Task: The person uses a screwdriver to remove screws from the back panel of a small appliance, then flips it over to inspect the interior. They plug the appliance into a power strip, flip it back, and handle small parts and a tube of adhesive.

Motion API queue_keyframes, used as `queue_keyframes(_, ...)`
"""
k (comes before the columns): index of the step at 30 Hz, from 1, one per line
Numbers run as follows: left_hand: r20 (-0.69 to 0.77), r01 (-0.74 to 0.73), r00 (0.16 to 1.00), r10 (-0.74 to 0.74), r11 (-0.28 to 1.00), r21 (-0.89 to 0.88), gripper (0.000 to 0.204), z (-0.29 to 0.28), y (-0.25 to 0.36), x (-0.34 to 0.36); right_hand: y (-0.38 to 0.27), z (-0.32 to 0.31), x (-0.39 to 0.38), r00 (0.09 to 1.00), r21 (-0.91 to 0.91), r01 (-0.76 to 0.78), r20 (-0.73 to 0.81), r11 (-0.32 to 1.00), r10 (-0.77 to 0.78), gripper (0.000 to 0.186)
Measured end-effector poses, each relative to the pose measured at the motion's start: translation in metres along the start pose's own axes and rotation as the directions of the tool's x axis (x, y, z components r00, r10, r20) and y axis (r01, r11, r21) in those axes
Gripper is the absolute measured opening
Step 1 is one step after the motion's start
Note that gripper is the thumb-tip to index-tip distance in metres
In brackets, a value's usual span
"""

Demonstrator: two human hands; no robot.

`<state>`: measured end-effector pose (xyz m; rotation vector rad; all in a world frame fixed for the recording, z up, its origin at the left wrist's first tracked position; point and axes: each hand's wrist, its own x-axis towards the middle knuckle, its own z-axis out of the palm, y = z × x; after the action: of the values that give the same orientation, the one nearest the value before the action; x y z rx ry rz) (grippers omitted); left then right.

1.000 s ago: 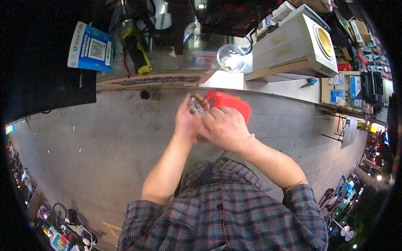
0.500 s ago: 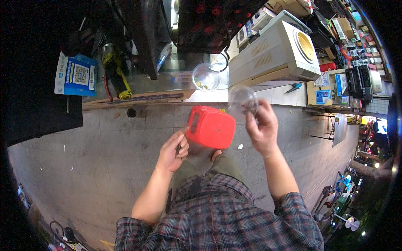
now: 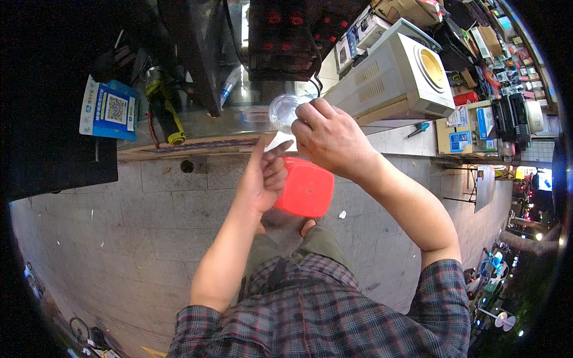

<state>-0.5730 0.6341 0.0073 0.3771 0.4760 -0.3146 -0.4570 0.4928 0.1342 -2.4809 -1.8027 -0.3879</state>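
Note:
A clear round plastic container [image 3: 283,112] stands at the front edge of the counter, below the dark shelf. My right hand [image 3: 330,136] reaches across to its right side, fingers curled at the rim over what looks like a clear plastic lid; the fingertips are hidden behind the knuckles. Below the container, my left hand [image 3: 267,177] is raised with thumb and a finger stretched apart and the other fingers bent. Nothing shows in it. Past both hands, lower down, is a red plastic stool [image 3: 309,192], its left part covered by my left hand.
An off-white boxy appliance [image 3: 382,83] lies right of the container. On the left are a yellow-black tool [image 3: 167,113] and a blue-white code card [image 3: 109,113]. A small teal tool [image 3: 419,129] rests on the counter. Boxes crowd the far right.
My right hand has carried the clear lid leftward to the container on the counter. My left hand has risen toward the counter and its fingers have spread. The stool stays put.

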Motion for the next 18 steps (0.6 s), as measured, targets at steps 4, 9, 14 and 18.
queue_keyframes(4,0.071,0.095,0.994,-0.084,0.981,-0.168,0.056,0.011,0.004,0.018,0.003,0.0,0.002,1.0,0.08,0.022,0.014,0.997,-0.024,0.016)
queue_keyframes(9,0.163,0.122,0.983,-0.086,0.966,-0.229,0.061,0.016,-0.002,0.029,0.006,-0.009,0.007,0.995,0.114,-0.002,0.097,0.993,-0.009,0.026)
queue_keyframes(14,0.12,0.123,0.988,-0.097,0.966,-0.228,0.06,0.032,0.001,0.027,0.008,-0.013,0.01,0.995,0.178,-0.099,0.048,0.979,0.092,0.042)
queue_keyframes(18,0.212,0.076,0.977,-0.012,0.953,-0.293,0.056,0.024,-0.007,0.034,0.012,0.004,0.019,0.991,0.278,-0.127,-0.008,0.952,0.134,0.063)
